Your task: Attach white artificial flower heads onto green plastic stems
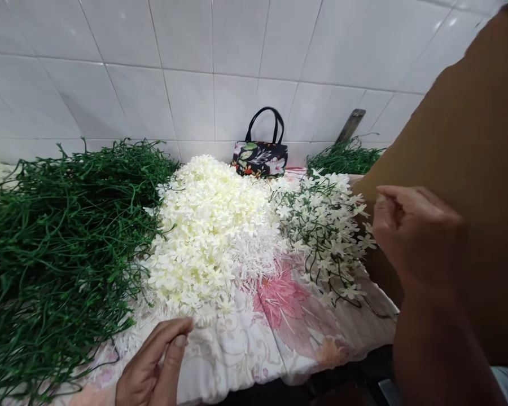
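Observation:
My left hand (154,363) is low in the head view, at the table's near edge. Its thumb and fingers are pressed together, and anything in the pinch is too small to make out. Just beyond it lies a heap of cream-white artificial flower heads (207,225), with thin white strands (258,254) at its right side. My right hand (415,225) is raised at the right with curled fingers, slightly blurred; what it holds, if anything, is hidden. Left of that hand lies a pile of green stems with white flowers on them (330,225). A large tangle of bare green stems (63,242) fills the left.
A floral cloth (245,361) covers the table. A black flowered handbag (260,158) stands against the white tiled wall (237,107). More green stems (342,158) and a metal strip (351,125) are at the back right. A brown board (461,124) rises along the right.

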`<control>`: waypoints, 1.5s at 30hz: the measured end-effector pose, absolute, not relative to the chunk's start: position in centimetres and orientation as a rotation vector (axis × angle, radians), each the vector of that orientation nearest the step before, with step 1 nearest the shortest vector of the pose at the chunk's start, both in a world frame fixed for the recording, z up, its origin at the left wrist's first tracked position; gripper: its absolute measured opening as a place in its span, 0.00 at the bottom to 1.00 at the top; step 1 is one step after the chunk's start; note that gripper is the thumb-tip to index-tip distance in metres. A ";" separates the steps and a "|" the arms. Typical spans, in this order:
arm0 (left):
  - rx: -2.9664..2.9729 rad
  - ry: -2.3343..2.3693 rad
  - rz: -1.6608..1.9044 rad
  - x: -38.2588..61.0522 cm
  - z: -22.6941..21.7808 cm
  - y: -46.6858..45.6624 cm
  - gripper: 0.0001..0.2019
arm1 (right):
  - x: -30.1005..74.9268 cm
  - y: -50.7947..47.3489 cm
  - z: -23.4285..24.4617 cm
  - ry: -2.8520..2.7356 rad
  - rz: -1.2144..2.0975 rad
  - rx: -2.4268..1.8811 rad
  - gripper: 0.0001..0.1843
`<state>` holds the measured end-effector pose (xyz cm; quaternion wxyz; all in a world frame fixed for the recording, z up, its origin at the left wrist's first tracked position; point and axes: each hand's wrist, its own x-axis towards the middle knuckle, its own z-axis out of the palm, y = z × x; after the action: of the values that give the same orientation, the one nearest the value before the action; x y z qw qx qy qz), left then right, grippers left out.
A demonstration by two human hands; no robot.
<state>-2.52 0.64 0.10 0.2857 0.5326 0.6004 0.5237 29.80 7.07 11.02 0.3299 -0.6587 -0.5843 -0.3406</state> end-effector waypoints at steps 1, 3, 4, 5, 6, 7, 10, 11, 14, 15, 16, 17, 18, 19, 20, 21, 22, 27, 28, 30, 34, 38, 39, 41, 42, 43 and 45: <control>1.525 1.614 1.407 -2.9 0.1 0.9 0.06 | 29.1 6.6 10.7 -1.551 -0.900 -1.687 0.11; 1.754 1.628 1.417 -3.7 0.2 1.5 0.06 | 27.7 5.7 9.8 -1.643 -0.846 -1.575 0.08; 1.900 1.607 1.403 -4.0 0.3 1.8 0.07 | 27.0 5.4 9.2 -1.726 -0.777 -1.515 0.07; 2.054 1.574 1.381 -4.3 0.3 2.1 0.08 | 26.4 5.0 8.6 -1.820 -0.675 -1.464 0.06; 2.173 1.554 1.372 -4.4 0.3 2.3 0.08 | 25.8 4.7 7.8 -1.914 -0.548 -1.427 0.06; 2.268 1.536 1.344 -4.5 0.3 2.5 0.08 | 25.3 4.4 7.0 -2.004 -0.400 -1.403 0.06; 2.418 1.493 1.259 -4.2 0.5 2.8 0.08 | 24.0 3.6 4.3 -2.160 -0.010 -1.384 0.10; 2.432 1.484 1.234 -4.0 0.6 2.8 0.08 | 23.5 3.4 3.3 -2.196 0.076 -1.391 0.10; 2.430 1.490 1.181 -3.5 0.8 3.0 0.08 | 22.4 2.9 0.9 -2.233 0.130 -1.436 0.09; 2.430 1.498 1.174 -3.5 0.9 3.0 0.08 | 22.1 2.8 0.3 -2.226 0.113 -1.451 0.09; 2.431 1.509 1.172 -3.5 1.0 3.1 0.08 | 21.9 2.6 -0.2 -2.217 0.098 -1.459 0.10; 2.432 1.524 1.165 -3.5 1.1 3.2 0.08 | 21.7 2.5 -0.6 -2.201 0.085 -1.461 0.10; 2.437 1.540 1.148 -3.6 1.2 3.2 0.08 | 21.7 2.4 -0.9 -2.185 0.082 -1.458 0.11; 2.446 1.556 1.118 -3.6 1.3 3.2 0.09 | 21.7 2.3 -1.1 -2.170 0.083 -1.447 0.10; 2.464 1.564 1.069 -3.6 1.4 3.2 0.10 | 21.7 2.2 -1.2 -2.154 0.083 -1.431 0.10; 2.495 1.561 0.998 -3.4 1.6 3.2 0.10 | 21.7 2.1 -1.2 -2.136 0.082 -1.415 0.08; 2.532 1.553 0.916 -3.2 1.6 3.2 0.11 | 21.6 2.0 -1.1 -2.124 0.086 -1.399 0.07; 2.682 1.570 0.540 -1.9 1.6 3.2 0.10 | 20.8 2.0 -0.5 -2.102 0.105 -1.316 0.06; 2.688 1.574 0.520 -1.8 1.5 3.3 0.11 | 20.6 2.0 -0.4 -2.097 0.103 -1.308 0.06; 2.654 1.566 0.566 -1.8 1.4 3.3 0.11 | 20.3 2.0 -0.3 -2.076 0.106 -1.312 0.06; 2.369 1.464 0.897 -2.3 1.4 3.0 0.09 | 20.2 2.0 -0.5 -2.041 0.133 -1.318 0.05; 1.750 1.384 1.131 -2.5 1.7 2.5 0.05 | 20.6 1.8 -0.7 -2.014 0.131 -1.327 0.04; 1.556 1.360 1.153 -2.4 1.8 2.4 0.04 | 20.6 1.7 -0.7 -2.004 0.128 -1.341 0.04; 1.195 1.296 1.176 -2.2 2.0 2.3 0.04 | 20.5 1.4 -0.4 -1.982 0.143 -1.351 0.04; 1.046 1.260 1.182 -2.1 2.1 2.2 0.05 | 20.2 1.3 -0.1 -1.968 0.172 -1.342 0.03; 0.929 1.228 1.184 -1.9 2.2 2.2 0.06 | 19.9 1.1 0.2 -1.951 0.222 -1.318 0.04; 0.791 1.187 1.190 -1.5 2.3 2.0 0.08 | 18.8 0.8 1.0 -1.921 0.389 -1.242 0.05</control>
<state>-1.49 2.05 2.25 0.5988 0.3409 0.5120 0.5129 18.84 0.81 1.00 0.3994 -0.4907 -0.7590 0.1537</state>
